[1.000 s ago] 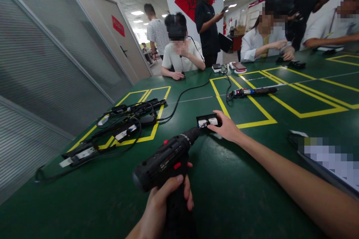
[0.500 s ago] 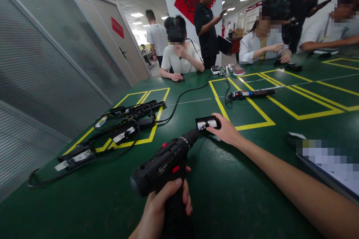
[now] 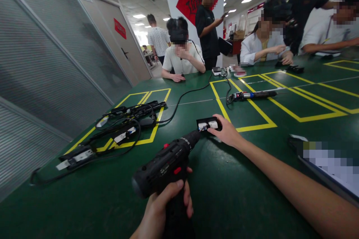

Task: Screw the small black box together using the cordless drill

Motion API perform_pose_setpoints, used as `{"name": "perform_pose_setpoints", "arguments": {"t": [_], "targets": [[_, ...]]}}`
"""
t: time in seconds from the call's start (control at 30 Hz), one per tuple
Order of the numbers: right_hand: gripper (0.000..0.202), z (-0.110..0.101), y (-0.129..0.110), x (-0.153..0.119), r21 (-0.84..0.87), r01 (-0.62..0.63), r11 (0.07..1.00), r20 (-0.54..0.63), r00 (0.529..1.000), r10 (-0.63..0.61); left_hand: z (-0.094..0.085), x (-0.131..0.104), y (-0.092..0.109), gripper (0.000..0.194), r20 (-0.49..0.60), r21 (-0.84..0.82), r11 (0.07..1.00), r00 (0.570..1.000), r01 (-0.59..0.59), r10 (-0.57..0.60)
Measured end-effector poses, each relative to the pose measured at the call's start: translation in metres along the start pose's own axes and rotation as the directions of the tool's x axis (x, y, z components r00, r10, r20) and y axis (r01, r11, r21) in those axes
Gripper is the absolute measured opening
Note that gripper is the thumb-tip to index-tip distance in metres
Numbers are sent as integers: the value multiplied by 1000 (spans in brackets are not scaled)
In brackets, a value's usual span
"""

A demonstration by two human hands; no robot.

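Observation:
My left hand (image 3: 165, 201) is wrapped round the grip of a black power drill (image 3: 165, 164) with red buttons. The drill points up and to the right, and its tip is at the left end of a small black part with white labels (image 3: 207, 124). My right hand (image 3: 224, 130) grips that part by its right end, thumb in front and fingers behind, just over the green table (image 3: 230, 179). Whether the bit touches the part is too small to tell.
Black cabled devices (image 3: 123, 130) lie on the left in yellow tape outlines. A pen-like tool (image 3: 252, 95) with a cable lies beyond my right hand. A dark-edged object (image 3: 297, 145) is at the right. Several people are across the table.
The view has shifted slightly. Both hands, the drill and the black part keep nearly the same positions relative to one another. A standing person at the back right has extended an arm.

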State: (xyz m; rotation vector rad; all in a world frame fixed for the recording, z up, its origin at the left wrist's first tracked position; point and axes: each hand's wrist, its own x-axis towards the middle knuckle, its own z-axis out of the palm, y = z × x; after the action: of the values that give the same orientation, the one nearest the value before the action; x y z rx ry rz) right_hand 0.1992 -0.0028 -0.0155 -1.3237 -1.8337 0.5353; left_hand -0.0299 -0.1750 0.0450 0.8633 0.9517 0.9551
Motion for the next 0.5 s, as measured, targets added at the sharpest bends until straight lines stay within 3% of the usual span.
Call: {"name": "perform_pose_setpoints", "arguments": {"t": [0.5], "targets": [[49, -1, -2, 0, -7, 8, 1000, 9, 1000, -8, -1, 1, 0, 31, -8, 12, 1000, 1000, -3, 3]]}}
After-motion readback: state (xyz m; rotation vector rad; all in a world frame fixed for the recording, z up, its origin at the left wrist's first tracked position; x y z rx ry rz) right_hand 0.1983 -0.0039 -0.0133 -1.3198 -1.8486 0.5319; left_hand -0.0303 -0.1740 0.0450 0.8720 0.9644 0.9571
